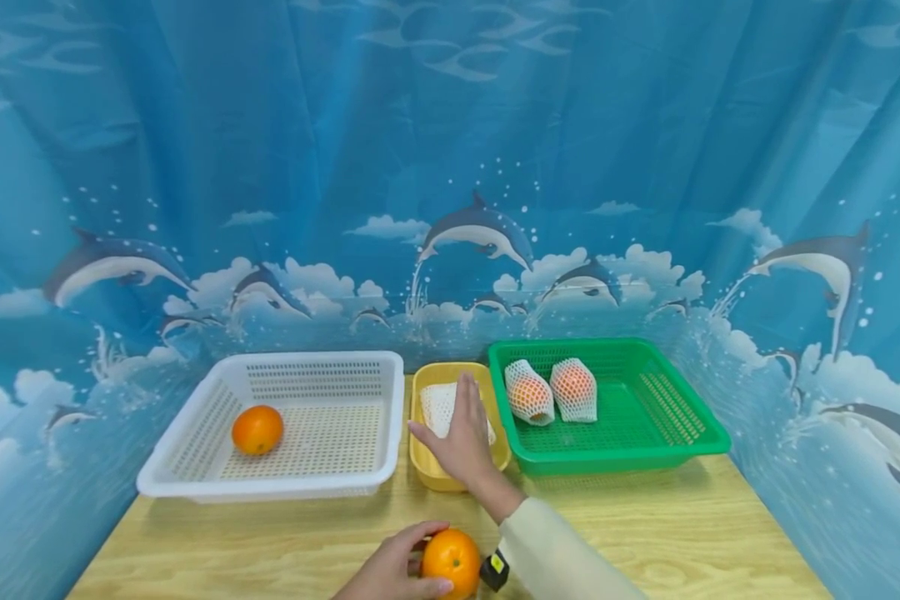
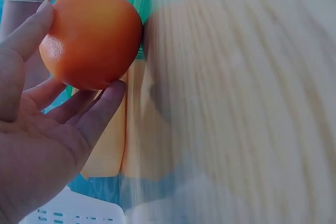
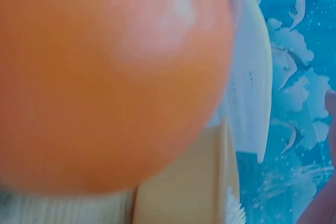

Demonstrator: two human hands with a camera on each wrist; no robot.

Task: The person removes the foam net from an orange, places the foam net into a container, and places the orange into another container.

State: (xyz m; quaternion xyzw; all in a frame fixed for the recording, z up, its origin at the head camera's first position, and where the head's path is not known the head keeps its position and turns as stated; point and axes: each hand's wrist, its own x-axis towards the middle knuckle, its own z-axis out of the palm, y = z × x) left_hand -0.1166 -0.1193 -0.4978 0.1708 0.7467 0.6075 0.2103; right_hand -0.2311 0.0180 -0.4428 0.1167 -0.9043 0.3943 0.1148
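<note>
White basket [image 1: 318, 427] holds one orange [image 1: 257, 429]; the left hand [image 1: 395, 567] grips a second orange [image 1: 451, 563] before the yellow tub [image 1: 437, 481]. Over its nets [image 1: 437, 407] hovers the right hand [image 1: 465, 437], fingers straight, apparently fetching one; that calls for a pinch. The green basket [image 1: 633, 421] holds two netted oranges [image 1: 573, 387].

A table-top spot screened off by a shiny blue curtain [image 1: 390, 108] printed with leaping dolphins [image 1: 483, 223]; it hangs behind and along both sides of a pale wooden table [image 1: 285, 533]. A white basket [image 1: 270, 490], yellow tub [image 1: 437, 481] and green basket [image 1: 622, 460] line the far edge. The room beyond is hidden.
</note>
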